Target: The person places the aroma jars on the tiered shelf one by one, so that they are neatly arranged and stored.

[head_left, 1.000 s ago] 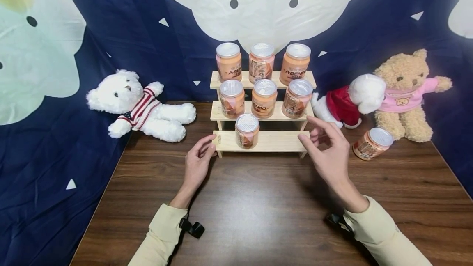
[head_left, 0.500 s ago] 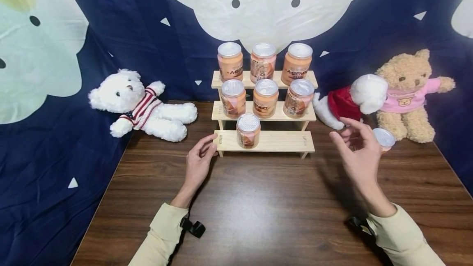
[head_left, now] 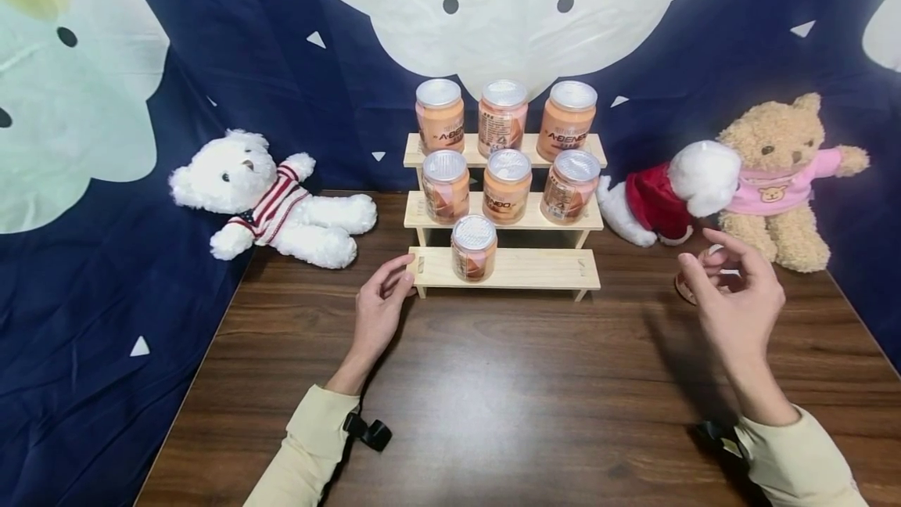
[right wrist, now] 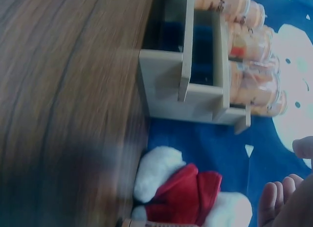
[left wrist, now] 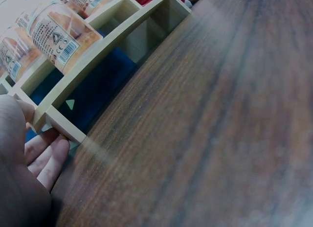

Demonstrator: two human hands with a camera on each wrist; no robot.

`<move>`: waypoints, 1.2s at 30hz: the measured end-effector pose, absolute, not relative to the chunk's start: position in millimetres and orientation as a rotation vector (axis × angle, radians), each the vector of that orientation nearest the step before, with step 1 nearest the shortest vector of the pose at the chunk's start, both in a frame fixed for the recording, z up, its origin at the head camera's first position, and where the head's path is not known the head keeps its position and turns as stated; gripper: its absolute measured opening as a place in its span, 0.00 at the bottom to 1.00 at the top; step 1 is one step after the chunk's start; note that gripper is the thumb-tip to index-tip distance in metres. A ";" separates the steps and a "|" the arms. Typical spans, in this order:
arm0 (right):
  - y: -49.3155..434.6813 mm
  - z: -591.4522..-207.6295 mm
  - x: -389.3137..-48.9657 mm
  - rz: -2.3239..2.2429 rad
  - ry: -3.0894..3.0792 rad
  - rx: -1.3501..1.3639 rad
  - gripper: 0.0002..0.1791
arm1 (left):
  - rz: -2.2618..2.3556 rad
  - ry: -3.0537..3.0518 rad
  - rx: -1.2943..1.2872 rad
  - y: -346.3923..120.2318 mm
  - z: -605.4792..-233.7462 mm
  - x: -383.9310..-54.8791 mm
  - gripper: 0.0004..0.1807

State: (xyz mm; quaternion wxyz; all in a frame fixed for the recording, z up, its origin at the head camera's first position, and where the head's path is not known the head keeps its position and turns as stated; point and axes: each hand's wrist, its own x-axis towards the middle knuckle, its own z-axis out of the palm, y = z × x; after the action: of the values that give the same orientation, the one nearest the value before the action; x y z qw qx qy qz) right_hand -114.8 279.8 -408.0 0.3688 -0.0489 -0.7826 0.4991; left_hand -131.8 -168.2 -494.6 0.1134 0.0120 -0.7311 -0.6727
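Note:
A three-step wooden display rack [head_left: 535, 268] carries orange jars with silver lids. Three jars stand on each of the upper two steps, and one jar [head_left: 473, 250] sits left of centre on the lowest. My left hand [head_left: 380, 307] holds the left end of the lowest step; in the left wrist view its fingers [left wrist: 51, 161] curl beside the end leg. On the right, my right hand [head_left: 742, 303] is in front of a loose jar [head_left: 685, 289], covering most of it. Thumb and fingers are spread apart, and I see no grip on that jar.
A white teddy bear [head_left: 281, 210] in a striped sweater lies at the left. Right of the rack are a white plush toy in red [head_left: 658, 202] and a tan bear [head_left: 774, 186] in pink. A dark blue cloth [head_left: 246, 45] hangs behind the brown table [head_left: 464, 405].
My right hand has moved right, from the rack's right end to the loose jar, which it now largely hides. The left hand stays at the rack's left end.

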 end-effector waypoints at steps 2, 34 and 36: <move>285.0 -408.7 -113.2 1.269 -2.007 -0.158 0.23 | -1.971 -2.144 0.035 -168.1 -494.4 -131.7 0.17; 340.7 -435.7 -106.6 1.093 -2.302 -0.418 0.38 | -1.964 -2.150 0.033 -167.9 -493.7 -131.1 0.17; 342.0 -437.1 -106.9 1.099 -2.318 -0.431 0.38 | -1.959 -2.156 0.037 -168.2 -493.9 -131.1 0.17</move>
State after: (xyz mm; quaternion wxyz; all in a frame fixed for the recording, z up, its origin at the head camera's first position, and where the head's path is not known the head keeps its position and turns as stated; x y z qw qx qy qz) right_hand -106.9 342.0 -437.1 0.2669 -0.1597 -0.8587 0.4073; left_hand -131.1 -168.2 -493.9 0.1139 0.0126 -0.7351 -0.6682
